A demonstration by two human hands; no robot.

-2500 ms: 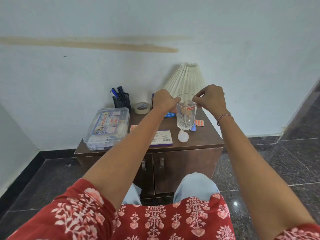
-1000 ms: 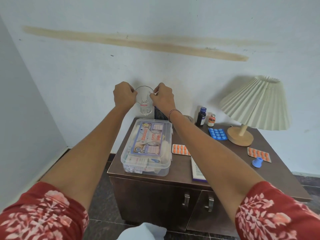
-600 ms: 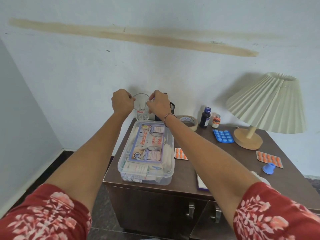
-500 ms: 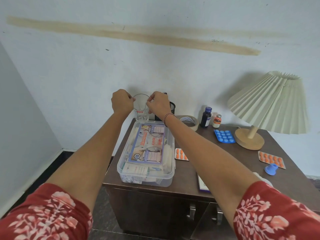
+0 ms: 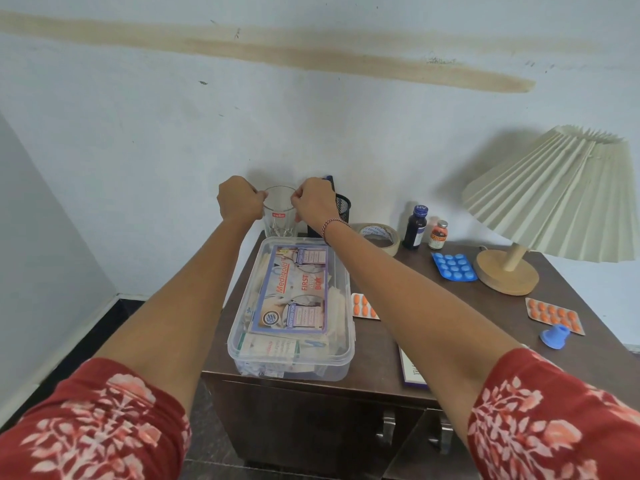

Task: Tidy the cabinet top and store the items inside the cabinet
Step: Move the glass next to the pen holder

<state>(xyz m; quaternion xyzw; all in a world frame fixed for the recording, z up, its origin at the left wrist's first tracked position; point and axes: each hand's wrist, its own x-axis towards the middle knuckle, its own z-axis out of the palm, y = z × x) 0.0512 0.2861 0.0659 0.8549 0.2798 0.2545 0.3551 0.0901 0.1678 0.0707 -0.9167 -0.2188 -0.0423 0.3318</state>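
Currently both hands are on the glass [image 5: 280, 213]: left hand [image 5: 240, 199] pinches the rim on its left side, right hand [image 5: 314, 202] pinches the rim on the right, each grip closed on it. Glass is upright at the far-left corner of the cabinet top [image 5: 433, 306], close to the wall; can't tell if its base is touching the top. Just right of it, partly behind my right hand, is the black mesh pen holder [image 5: 343, 206]. Clear first aid box [image 5: 294, 306], lid on, sits near-left, just in front of the glass. Tape roll [image 5: 379, 237] is right of the pen holder, then a dark bottle [image 5: 415, 230] and a small orange-labelled bottle [image 5: 438, 234]. Blue blister pack [image 5: 453, 266] lies beside the lamp [image 5: 519, 237] base. One orange blister pack [image 5: 363, 306] is beside the box, partly under my right arm; another [image 5: 554, 315] is far right with a blue cap [image 5: 555, 336] just by it. Cabinet doors [image 5: 311, 427] look closed.
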